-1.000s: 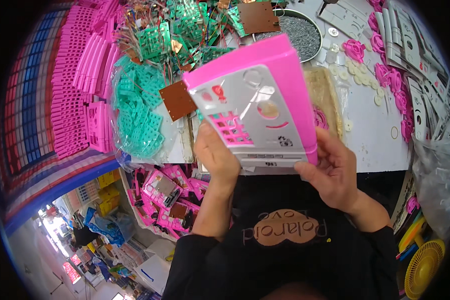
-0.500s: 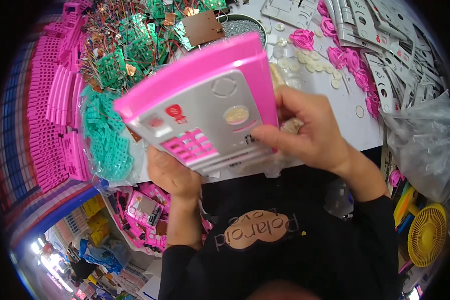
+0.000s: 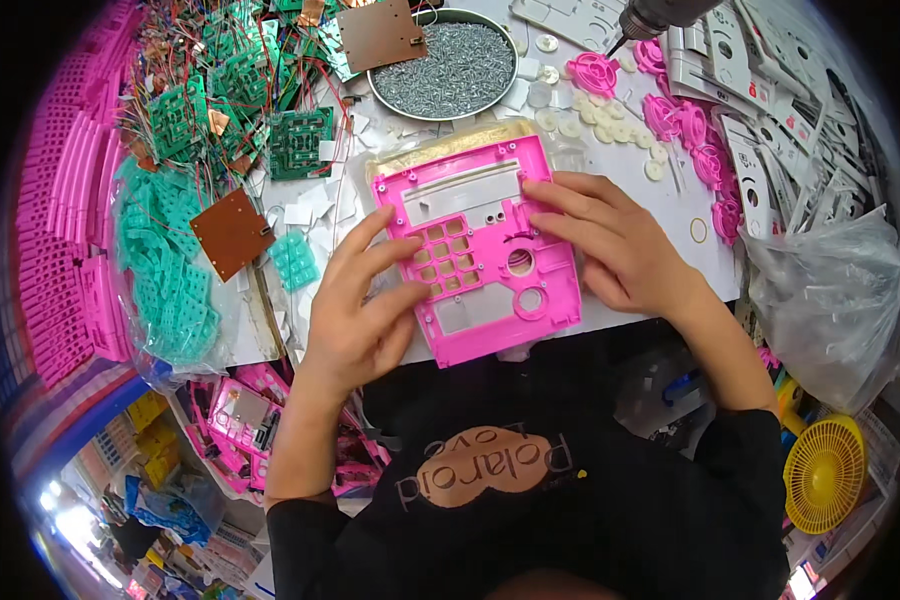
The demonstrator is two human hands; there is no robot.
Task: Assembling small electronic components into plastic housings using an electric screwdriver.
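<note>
A pink panel (image 3: 492, 265), pierced by square and round openings, sits at the white table's (image 3: 712, 272) near edge, left hand (image 3: 355, 300) and right hand (image 3: 630, 240) spread-fingered on its sides; lettering marks the black shirt (image 3: 570, 510).

Assy wkshop, PCBs (image 3: 296, 132), screws (image 3: 445, 75), pwr driver (image 3: 660, 18)

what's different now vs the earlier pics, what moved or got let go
The pink panel has been flipped from its printed face to its hollow inside and lowered toward the table. The left hand and right hand have loosened into spread fingers, both still touching it. The metal dish and brown board beside the teal keypads stayed put.
</note>
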